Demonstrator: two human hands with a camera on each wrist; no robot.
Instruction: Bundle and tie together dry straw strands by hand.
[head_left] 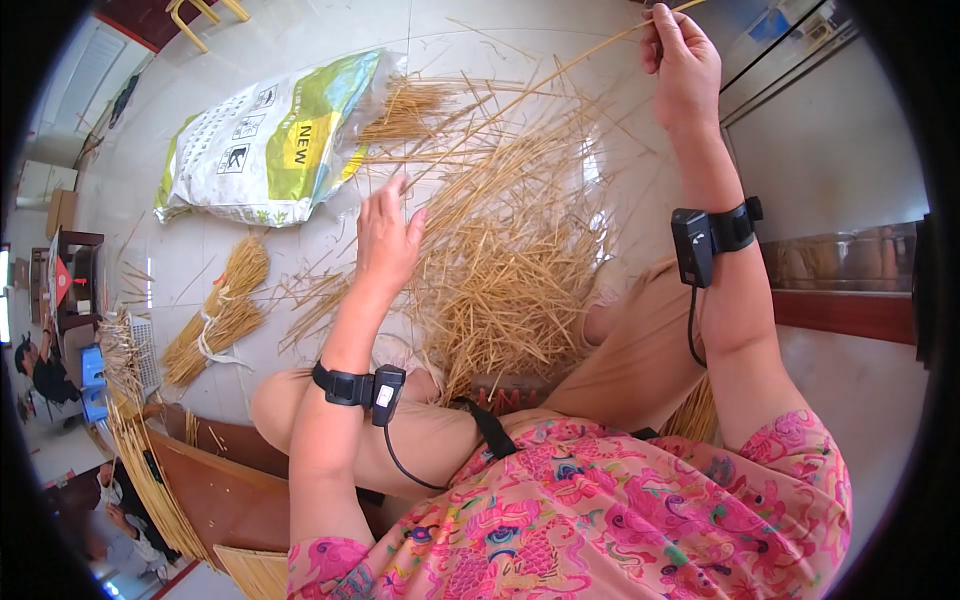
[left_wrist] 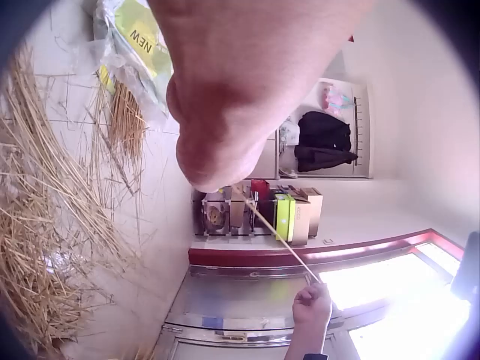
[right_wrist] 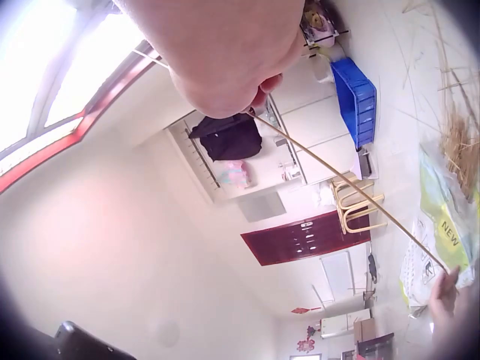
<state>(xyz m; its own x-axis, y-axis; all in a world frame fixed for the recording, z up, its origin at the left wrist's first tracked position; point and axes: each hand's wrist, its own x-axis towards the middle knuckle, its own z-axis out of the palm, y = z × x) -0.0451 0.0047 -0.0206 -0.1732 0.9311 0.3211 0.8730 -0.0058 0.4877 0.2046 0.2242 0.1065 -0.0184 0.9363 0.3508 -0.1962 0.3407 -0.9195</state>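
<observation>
My right hand (head_left: pixel 682 70), at the upper right of the head view, pinches a long thin straw stalk (head_left: pixel 560 68) between thumb and fingers. The stalk slants down leftward to my left hand (head_left: pixel 388 235), its lower end right at the fingertips. There the thumb stands apart from the fingers. Across the right wrist view the same stalk (right_wrist: pixel 337 172) runs from the right hand toward the left hand (right_wrist: pixel 444 296). Below both hands a heap of loose straw (head_left: pixel 510 310) covers the floor between the legs.
A white and green plastic bag (head_left: pixel 240 140) lies at the upper left, a straw bundle (head_left: pixel 405 108) poking from its mouth. Tied straw bundles (head_left: pixel 215 315) rest left of the left hand. A brown wooden board (head_left: pixel 215 470) stands lower left; a glossy cabinet (head_left: pixel 820 150) flanks the right arm.
</observation>
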